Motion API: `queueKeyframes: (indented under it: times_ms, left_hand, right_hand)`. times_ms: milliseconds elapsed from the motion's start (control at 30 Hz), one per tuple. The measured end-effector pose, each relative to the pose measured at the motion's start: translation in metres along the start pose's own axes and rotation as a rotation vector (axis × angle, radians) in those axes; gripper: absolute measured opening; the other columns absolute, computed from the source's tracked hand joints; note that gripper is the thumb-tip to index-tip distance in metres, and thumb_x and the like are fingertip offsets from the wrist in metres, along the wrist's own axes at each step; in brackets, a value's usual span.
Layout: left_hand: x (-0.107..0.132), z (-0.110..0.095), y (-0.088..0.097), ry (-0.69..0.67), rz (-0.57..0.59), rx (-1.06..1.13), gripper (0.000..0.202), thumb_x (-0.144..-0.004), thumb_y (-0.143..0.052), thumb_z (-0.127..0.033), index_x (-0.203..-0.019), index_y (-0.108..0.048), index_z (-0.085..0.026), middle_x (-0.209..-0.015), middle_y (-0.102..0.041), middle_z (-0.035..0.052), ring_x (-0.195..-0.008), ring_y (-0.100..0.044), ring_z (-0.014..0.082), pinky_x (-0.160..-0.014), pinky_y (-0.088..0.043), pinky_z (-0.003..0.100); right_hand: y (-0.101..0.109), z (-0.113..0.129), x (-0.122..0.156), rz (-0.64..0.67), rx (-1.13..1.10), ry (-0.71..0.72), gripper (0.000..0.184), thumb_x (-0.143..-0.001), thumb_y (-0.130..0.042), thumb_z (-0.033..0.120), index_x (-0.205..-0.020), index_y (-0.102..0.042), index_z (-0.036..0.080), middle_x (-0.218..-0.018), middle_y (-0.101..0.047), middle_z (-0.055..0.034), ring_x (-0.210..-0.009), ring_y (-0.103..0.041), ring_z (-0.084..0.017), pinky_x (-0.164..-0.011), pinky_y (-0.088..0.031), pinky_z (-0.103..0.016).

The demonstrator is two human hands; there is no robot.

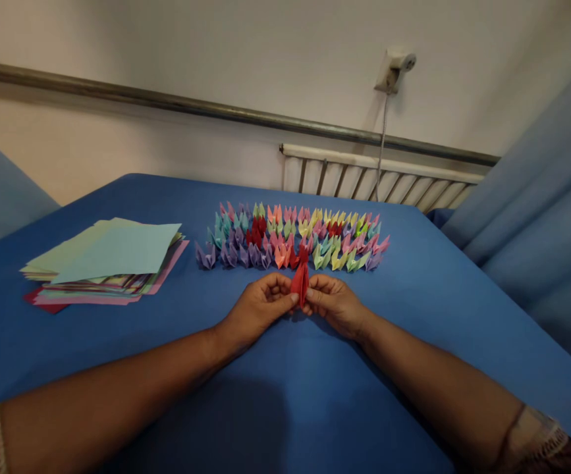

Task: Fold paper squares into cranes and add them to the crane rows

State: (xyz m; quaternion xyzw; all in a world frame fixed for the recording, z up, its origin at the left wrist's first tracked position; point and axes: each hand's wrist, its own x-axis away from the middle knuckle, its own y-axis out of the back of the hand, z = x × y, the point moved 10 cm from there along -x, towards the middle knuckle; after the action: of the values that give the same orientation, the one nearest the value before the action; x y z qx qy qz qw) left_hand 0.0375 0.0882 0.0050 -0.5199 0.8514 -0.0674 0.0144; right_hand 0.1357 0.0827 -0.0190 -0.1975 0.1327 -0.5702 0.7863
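A red folded paper piece [301,284], narrow and pointed at the top, stands upright between my two hands. My left hand [265,303] pinches its left side with thumb and fingers. On the other side my right hand [337,303] grips it the same way, thumb pressed to the lower part. Just behind, several rows of small origami cranes [282,255] in purple, orange, red, green, yellow and pink stand on the blue table [245,408]. The tip of the red piece overlaps the front row in view.
At the left lies a loose stack of coloured paper sheets [117,247], pale blue on top. Behind the table are a wall rail [191,105], a radiator [344,172] and a socket with a plug and cord [394,69]. A blue curtain [542,217] hangs at the right.
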Motion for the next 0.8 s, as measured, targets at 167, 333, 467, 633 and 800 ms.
queueKeyframes:
  times_ms: [167, 333, 467, 633, 800]
  left_hand:
    - [-0.003, 0.005, 0.005, 0.013, -0.030, 0.003, 0.042, -0.068, -0.082, -0.031, -0.099, -0.058, -0.016, -0.084, -0.069, 0.0018, -0.072, -0.066, 0.0153, -0.072, -0.052, 0.030]
    - [-0.003, 0.005, 0.008, 0.008, -0.045, -0.039, 0.028, -0.069, -0.080, -0.030, -0.083, -0.061, -0.015, -0.072, -0.066, -0.0005, -0.067, -0.063, 0.0135, -0.068, -0.050, 0.027]
    - [-0.001, 0.002, 0.009, 0.004, -0.062, -0.031, 0.023, -0.069, -0.079, -0.029, -0.077, -0.060, -0.016, -0.067, -0.063, -0.0030, -0.061, -0.058, 0.0107, -0.062, -0.047, 0.024]
    - [0.000, -0.004, 0.006, -0.007, -0.051, -0.047, 0.018, -0.074, -0.074, -0.029, -0.074, -0.063, -0.016, -0.063, -0.063, -0.0022, -0.058, -0.056, 0.0106, -0.060, -0.045, 0.023]
    - [-0.001, -0.006, 0.006, -0.025, -0.042, -0.096, 0.017, -0.078, -0.072, -0.031, -0.075, -0.065, -0.016, -0.063, -0.062, -0.0015, -0.058, -0.055, 0.0109, -0.061, -0.046, 0.024]
  right_hand:
    - [0.000, 0.003, 0.000, -0.011, 0.078, 0.058, 0.032, -0.068, -0.083, 0.043, -0.073, -0.065, 0.017, -0.061, -0.067, 0.0021, -0.054, -0.060, -0.010, -0.057, -0.046, -0.023]
    - [-0.006, 0.007, 0.003, 0.005, 0.149, 0.086, 0.033, -0.077, -0.074, 0.049, -0.078, -0.065, 0.018, -0.067, -0.068, 0.0006, -0.060, -0.063, -0.011, -0.061, -0.049, -0.025]
    - [-0.006, 0.013, 0.004, -0.031, 0.276, 0.125, 0.032, -0.071, -0.080, 0.045, -0.077, -0.062, 0.019, -0.068, -0.070, 0.0005, -0.060, -0.066, -0.012, -0.058, -0.051, -0.025]
    - [-0.002, 0.011, 0.004, -0.084, 0.309, 0.111, 0.034, -0.074, -0.076, 0.047, -0.074, -0.059, 0.018, -0.067, -0.072, -0.0008, -0.054, -0.066, -0.012, -0.049, -0.048, -0.022]
    - [-0.003, 0.020, 0.010, -0.116, 0.357, 0.226, 0.030, -0.078, -0.073, 0.044, -0.073, -0.056, 0.020, -0.068, -0.070, 0.0008, -0.055, -0.064, -0.011, -0.054, -0.050, -0.024]
